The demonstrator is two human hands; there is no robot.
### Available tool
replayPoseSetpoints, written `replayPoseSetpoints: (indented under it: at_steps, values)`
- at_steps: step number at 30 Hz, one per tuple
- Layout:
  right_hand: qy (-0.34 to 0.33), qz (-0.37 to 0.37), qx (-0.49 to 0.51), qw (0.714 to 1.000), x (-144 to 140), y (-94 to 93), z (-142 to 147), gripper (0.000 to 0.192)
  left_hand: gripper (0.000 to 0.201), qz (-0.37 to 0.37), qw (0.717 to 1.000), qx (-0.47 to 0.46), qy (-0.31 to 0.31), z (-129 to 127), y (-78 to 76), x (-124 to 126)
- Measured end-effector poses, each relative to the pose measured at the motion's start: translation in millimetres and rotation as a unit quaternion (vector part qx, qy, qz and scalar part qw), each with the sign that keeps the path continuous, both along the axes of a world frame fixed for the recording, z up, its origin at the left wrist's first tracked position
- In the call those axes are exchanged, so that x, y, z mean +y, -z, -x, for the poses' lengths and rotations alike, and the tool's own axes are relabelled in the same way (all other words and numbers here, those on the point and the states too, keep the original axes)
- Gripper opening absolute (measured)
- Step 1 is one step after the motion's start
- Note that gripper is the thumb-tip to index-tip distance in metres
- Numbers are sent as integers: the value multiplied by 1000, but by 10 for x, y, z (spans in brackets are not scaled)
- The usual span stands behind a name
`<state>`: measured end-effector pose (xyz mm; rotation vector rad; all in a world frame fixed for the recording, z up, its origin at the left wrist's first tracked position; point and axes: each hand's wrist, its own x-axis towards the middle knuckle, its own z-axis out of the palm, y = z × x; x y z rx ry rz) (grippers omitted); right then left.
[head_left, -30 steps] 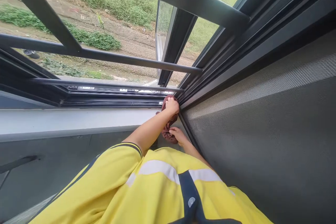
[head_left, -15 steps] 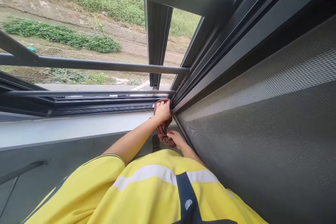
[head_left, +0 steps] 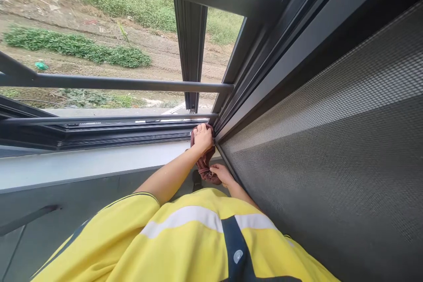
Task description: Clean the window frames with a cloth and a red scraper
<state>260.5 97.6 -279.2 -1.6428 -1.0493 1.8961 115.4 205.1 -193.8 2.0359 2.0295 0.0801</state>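
We are working a reddish-brown cloth (head_left: 205, 163) into the corner where the dark window track (head_left: 132, 134) is meeting the frame of the mesh screen (head_left: 330, 141). The cloth is running between our two hands: its upper end is bunching under our left hand (head_left: 202, 138), and its lower end is hanging down to our right hand (head_left: 223, 173). Our left hand is closing over the top of the cloth and pressing it against the corner of the track, fingers curled down around the fabric. Our right hand is sitting just below and slightly to the right, pinching the loose lower bundle of the cloth between thumb and fingers, right beside the foot of the screen. The two hands are staying close but not touching, with cloth showing between them.

Below the track, a pale sill (head_left: 82, 163) is stretching off to the left. Above it, a horizontal dark bar (head_left: 115, 83) is crossing the opening, and an upright dark post (head_left: 191, 48) is standing behind it. Our yellow shirt (head_left: 185, 242) is filling the bottom of the view
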Motion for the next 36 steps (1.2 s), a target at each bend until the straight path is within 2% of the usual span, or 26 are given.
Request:
replayPoseSetpoints:
  at_steps: [3, 7, 9, 13, 15, 17, 21, 27, 31, 36]
  values:
    - [0, 6, -4, 1000, 1, -47, 36, 18, 33, 9, 1000, 1, 22, 43, -7, 5]
    - [-3, -4, -31, 999, -8, -53, 64, 18, 32, 21, 994, -14, 105, 321, -88, 21]
    - [-7, -15, -39, 999, -8, -43, 64, 17, 32, 27, 993, -15, 117, 404, -119, 35]
    - [-3, -16, -39, 999, 2, -30, 56, 17, 34, 15, 997, 0, 76, 272, -96, 64]
    - [-7, -11, -31, 999, 3, -26, 55, 18, 32, 11, 997, 2, 78, 179, -69, 67]
    - [-10, -6, -22, 1000, 3, -19, 57, 19, 30, 11, 995, -4, 104, 172, -57, 57]
    - [0, -1, -16, 1000, 8, -1, 62, 19, 28, 11, 984, -34, 177, 337, -68, 13]
    - [-1, -1, -10, 1000, 19, 31, 71, 19, 38, -18, 993, -32, 113, 312, -12, 9]
    - [-2, -12, -38, 999, 12, 40, 69, 21, 32, -20, 994, -22, 103, 239, 38, -1]
    - [3, 11, -25, 1000, 20, 9, 92, 21, 33, -21, 996, 3, 90, 82, 73, -4]
